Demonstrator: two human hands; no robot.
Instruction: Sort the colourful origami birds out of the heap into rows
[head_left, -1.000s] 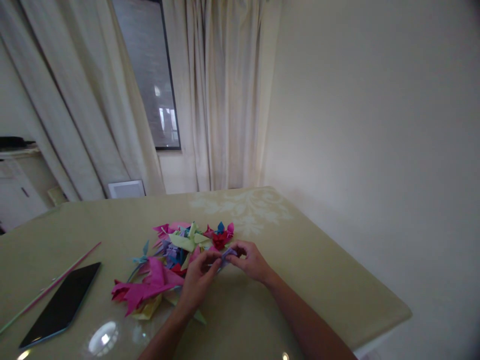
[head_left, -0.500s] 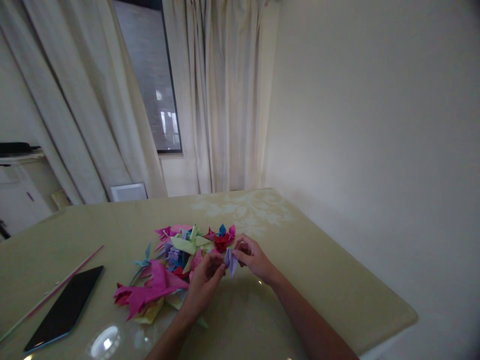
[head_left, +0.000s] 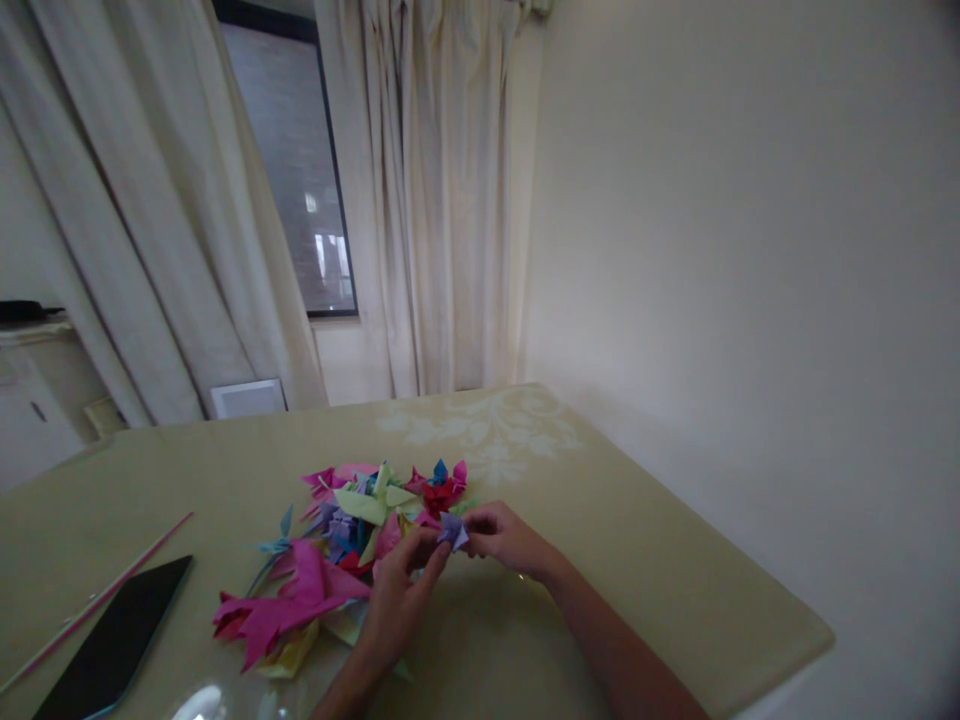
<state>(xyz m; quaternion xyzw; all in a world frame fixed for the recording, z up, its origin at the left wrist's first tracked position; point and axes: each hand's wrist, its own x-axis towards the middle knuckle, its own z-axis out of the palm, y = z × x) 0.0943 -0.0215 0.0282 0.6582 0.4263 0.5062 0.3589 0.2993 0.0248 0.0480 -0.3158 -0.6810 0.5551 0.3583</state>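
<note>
A small lilac folded paper piece (head_left: 453, 530) is pinched between my two hands just above the table. My left hand (head_left: 401, 595) grips it from the left with fingertips closed on it. From the right, my right hand (head_left: 504, 538) holds it with curled fingers. Right behind and to the left of my hands lies a heap of folded coloured paper shapes (head_left: 352, 540), pink, red, green, blue and purple.
The table (head_left: 600, 560) has a pale green glossy cover and ends at the right near a bare wall. A dark phone (head_left: 112, 645) and a long pink stick (head_left: 97, 600) lie at the left. Curtains and a window stand behind the table.
Both hands have turned and drawn the lilac piece together, so it looks smaller and more bunched. The camera view tilted slightly; the paper heap has not moved.
</note>
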